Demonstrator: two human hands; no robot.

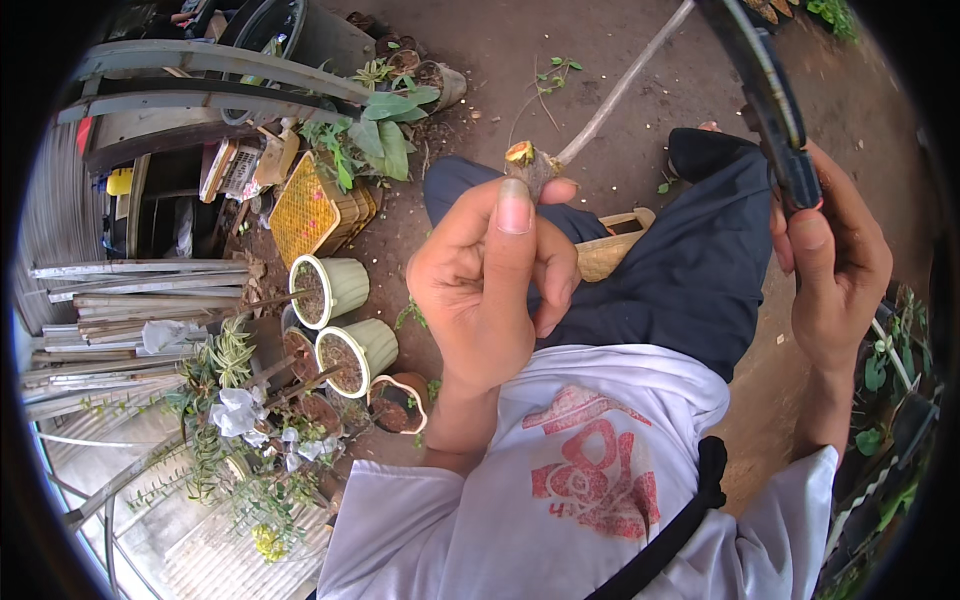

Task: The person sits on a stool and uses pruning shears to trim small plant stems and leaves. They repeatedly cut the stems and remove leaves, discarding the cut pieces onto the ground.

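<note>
My left hand [495, 277] grips a plant stem [534, 169] near its cut end, between thumb and fingers. The cut face shows orange wood with a yellow-green edge, and a thin pale branch [626, 86] runs from the stem towards the top of the view. On the right, my right hand [832, 247] is closed around a dark, curved tool [787, 112]; its upper part leaves the view, so its exact kind cannot be told. A woven basket [611, 251] sits between my legs, partly hidden by my left hand and trousers.
Pale green plant pots [345, 289] and a yellow plastic crate [315, 210] stand on the soil at the left. Beyond them lie stacked wooden strips [157, 300]. Metal rails [225, 60] cross the upper left. More leafy plants [874, 371] grow along the right edge.
</note>
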